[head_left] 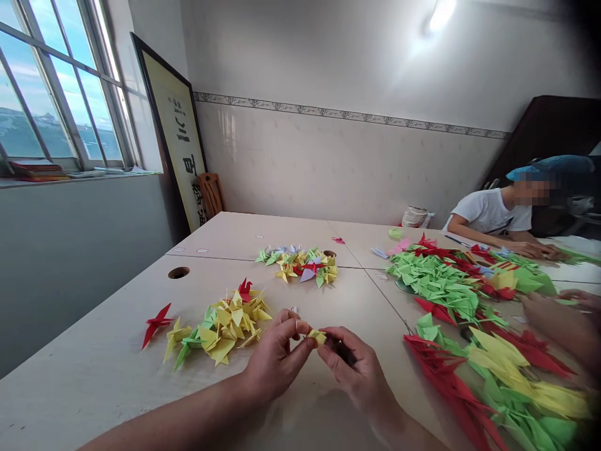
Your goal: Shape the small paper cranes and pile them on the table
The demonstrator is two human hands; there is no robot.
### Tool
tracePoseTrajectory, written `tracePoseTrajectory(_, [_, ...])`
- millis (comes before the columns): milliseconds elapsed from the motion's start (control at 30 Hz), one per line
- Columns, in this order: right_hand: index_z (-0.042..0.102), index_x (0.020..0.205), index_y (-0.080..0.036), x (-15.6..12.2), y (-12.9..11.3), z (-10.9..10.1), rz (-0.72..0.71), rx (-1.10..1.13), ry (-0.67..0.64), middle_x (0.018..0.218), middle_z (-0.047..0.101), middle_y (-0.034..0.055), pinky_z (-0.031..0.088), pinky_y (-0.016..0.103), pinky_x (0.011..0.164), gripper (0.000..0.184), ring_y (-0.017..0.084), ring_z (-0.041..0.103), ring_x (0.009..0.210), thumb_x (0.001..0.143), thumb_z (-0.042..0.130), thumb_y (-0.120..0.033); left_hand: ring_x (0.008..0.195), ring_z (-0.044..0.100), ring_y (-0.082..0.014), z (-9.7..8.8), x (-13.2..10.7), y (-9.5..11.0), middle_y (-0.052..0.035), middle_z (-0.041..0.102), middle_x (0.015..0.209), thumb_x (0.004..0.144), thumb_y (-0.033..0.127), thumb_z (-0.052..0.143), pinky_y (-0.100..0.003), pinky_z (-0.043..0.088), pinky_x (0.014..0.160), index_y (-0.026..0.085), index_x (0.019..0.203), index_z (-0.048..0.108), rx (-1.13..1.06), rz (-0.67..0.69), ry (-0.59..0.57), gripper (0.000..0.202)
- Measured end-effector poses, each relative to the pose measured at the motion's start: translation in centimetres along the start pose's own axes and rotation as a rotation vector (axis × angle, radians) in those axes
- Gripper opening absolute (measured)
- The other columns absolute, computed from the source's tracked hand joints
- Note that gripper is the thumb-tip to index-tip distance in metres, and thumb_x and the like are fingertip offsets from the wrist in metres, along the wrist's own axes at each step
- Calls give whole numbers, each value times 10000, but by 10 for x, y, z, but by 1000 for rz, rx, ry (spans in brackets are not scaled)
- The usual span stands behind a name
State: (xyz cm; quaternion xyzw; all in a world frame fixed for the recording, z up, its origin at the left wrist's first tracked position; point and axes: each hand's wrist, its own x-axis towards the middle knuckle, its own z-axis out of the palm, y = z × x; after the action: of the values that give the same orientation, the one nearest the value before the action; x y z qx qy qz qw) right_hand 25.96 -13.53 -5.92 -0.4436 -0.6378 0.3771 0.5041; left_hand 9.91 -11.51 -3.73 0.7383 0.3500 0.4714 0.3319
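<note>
My left hand (277, 357) and my right hand (354, 366) pinch a small folded piece of yellow paper (317, 337) between their fingertips, above the pale table (117, 388). Just left of my left hand lies a heap of yellow and green origami cranes (230, 329), with a lone red crane (157, 322) beyond it. A smaller mixed heap of paper cranes (298, 266) sits farther ahead. To the right of my right hand, long strands of red, yellow and green paper cranes (493, 382) spread across the table.
A large green and red crane pile (446, 282) fills the table's right side. A seated co-worker (493, 213) reaches over it, and another person's hand (539, 313) enters at right. The table has a round grommet hole (178, 272). A window (61, 94) and framed calligraphy (176, 138) stand left.
</note>
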Motion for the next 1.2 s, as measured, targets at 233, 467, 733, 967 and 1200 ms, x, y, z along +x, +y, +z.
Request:
tracePoseTrajectory(233, [592,867,-136,6,7,-2,158,54,8,579,429,-40,293,188,412,319,66,345,451,781,543,-439,654,501,-108,-20,19,9,-9,539,731,777,248,536,-214,391,574,169,800,519,-186,-81,69,83])
tracePoseTrajectory(467, [592,942,-151,2,1,-1,-36,-66,86,724,532,25,419,209,495,248,113,488,575,793,546,-344,705,609,-159,-28,29,22,25,494,732,712,257,594,-243,447,582,201,1004,428,-488,-393,79,341])
tracePoseTrajectory(733, [554,1096,-228,-5,-2,-1,-439,-323,66,1019,489,85,506,248,614,343,154,572,773,765,541,-137,719,552,-119,-1,-3,24,-12,524,817,714,193,548,-286,464,698,155,933,530,-540,-524,-185,223])
tracePoseTrajectory(967, [559,1054,-211,-3,2,-3,-505,-393,14,998,534,92,499,294,765,281,188,565,914,785,531,-135,802,526,-148,-9,-12,16,-32,562,903,713,147,439,-266,423,668,182,973,558,-467,-480,-251,288])
tracePoseTrajectory(1200, [575,1050,-200,-3,0,-6,-570,-424,-36,986,536,91,497,270,754,280,180,568,909,776,562,-144,781,509,-143,-11,-9,13,-23,543,888,705,163,453,-258,395,649,181,941,562,-471,-482,-254,261])
